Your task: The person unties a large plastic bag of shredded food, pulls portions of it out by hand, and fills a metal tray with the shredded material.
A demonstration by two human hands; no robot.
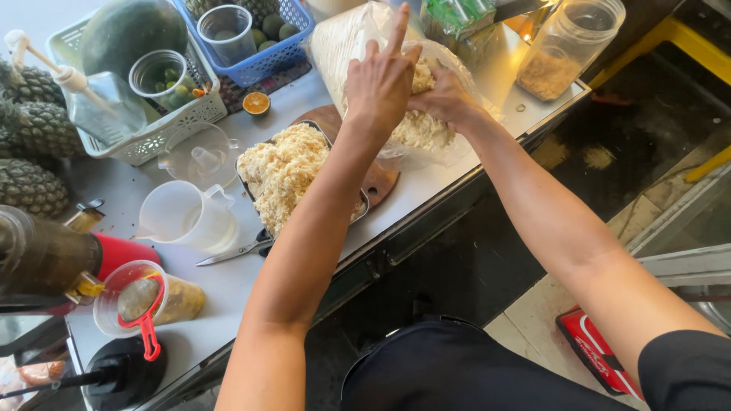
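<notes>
Both hands work at a clear plastic bag (346,42) of pale yellow crumbly shreds on the steel counter (228,285). The left hand (379,80) pinches the bag's edge, index finger raised; the right hand (442,97) reaches inside — whether its fingers close on shreds cannot be told. Just beside the bag, a metal tray (360,207) is heaped with the same shreds. A clear plastic jar (567,42) holds brownish crumbs at its bottom — a white jug (186,215) stands near the tray.
</notes>
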